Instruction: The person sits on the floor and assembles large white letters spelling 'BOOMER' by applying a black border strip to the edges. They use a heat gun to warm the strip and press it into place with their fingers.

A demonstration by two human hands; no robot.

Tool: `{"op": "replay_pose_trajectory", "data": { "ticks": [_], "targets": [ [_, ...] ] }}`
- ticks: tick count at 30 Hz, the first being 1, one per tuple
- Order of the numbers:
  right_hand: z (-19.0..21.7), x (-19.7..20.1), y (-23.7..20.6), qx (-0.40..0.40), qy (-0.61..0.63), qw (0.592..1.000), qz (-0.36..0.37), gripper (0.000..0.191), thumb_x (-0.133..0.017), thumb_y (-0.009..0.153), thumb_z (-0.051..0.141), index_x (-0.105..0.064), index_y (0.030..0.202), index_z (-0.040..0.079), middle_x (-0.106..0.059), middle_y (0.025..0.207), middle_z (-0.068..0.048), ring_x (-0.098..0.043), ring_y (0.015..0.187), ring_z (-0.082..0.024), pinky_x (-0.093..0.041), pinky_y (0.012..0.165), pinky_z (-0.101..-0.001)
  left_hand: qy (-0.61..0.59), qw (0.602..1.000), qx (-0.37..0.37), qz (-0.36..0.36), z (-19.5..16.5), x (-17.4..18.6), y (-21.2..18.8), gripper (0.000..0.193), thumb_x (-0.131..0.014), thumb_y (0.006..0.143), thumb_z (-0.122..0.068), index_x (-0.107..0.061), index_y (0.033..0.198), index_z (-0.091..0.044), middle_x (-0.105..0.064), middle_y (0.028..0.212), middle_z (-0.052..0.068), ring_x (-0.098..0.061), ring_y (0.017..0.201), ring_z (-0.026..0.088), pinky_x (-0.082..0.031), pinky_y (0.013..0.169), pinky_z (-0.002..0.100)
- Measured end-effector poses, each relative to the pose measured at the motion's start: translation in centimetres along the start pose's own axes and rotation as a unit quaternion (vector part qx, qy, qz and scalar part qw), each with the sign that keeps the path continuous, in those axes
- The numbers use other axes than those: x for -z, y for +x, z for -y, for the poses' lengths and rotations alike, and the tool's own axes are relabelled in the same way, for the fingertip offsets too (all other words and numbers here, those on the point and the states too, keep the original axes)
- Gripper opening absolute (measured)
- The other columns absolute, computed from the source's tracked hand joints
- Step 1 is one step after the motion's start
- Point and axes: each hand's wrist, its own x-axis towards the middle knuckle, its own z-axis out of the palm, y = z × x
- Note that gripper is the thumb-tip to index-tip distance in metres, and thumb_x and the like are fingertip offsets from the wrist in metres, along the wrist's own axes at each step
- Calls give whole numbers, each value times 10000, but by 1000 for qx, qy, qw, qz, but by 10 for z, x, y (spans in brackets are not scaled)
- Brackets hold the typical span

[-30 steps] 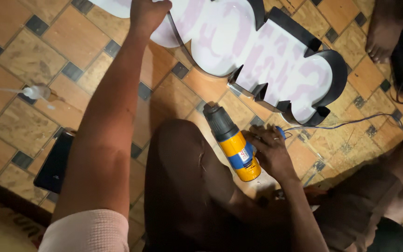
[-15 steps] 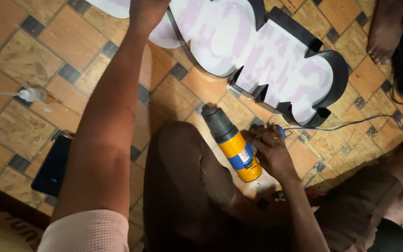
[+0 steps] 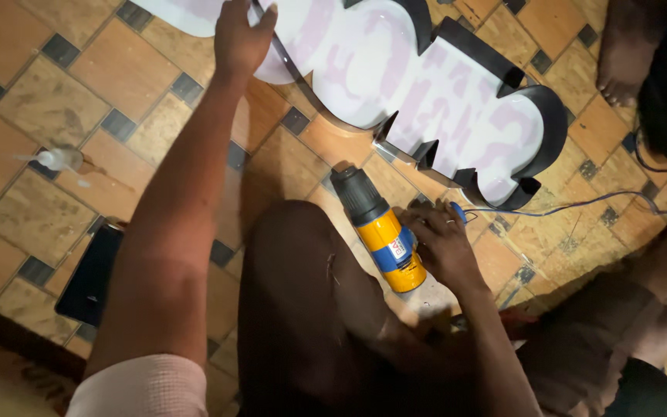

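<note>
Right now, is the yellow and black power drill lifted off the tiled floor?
No, the yellow and black power drill lies on its side on the tiled floor, with the right hand resting against it.

Tiled floor [image 3: 32,177]: orange-brown squares, small dark corner insets; warm dim light.

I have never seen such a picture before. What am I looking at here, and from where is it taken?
The camera sits on a person's head and looks down at their own two bare hands. They sit on a tiled floor. The left hand rests on the edge of a large white sign shape with dark metal sides. The right hand touches a yellow and blue power drill lying on the floor. A dark phone lies at the left, and another person's bare foot shows at the top right.
</note>
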Motion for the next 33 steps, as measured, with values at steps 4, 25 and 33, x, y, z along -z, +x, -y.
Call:
{"op": "replay_pose_trajectory", "data": {
  "ticks": [4, 25, 33],
  "targets": [
    [4, 1, 0, -6, -16, 1000, -3, 736, -772, 705, 30, -588, 1397, 201, -618, 1358, -58, -555, 1305, -275, -277, 1198, -552, 27, 999, 28, -7, 10, 3, -22, 612, -766, 964, -409, -534, 1434, -93, -667, 1109, 174, -673, 1039, 351, -544, 860, 451],
    [4, 9, 11, 42, -5, 999, 5, 569, -727, 733, 34, -669, 1282, 169, -652, 1252, -72, -606, 1184, -330, -444, 1044, -470, -23, 973, 198, 119, -31, 189, -396, 419, -605, 958, -170, -563, 1345, -16, -584, 1327, 211, -583, 1237, 374, -480, 1030, 461],
    [6, 2, 32, 84, -1, 996, 24, 524, -716, 698, 36, -677, 1211, 140, -665, 1217, -80, -609, 1102, -363, -455, 1012, -498, 210, 949, -138, 190, 16, 219, -437, 488, -562, 987, -302, -518, 1421, -83, -406, 1551, 203, -449, 1388, 395, -362, 1121, 620]
  ]
}}
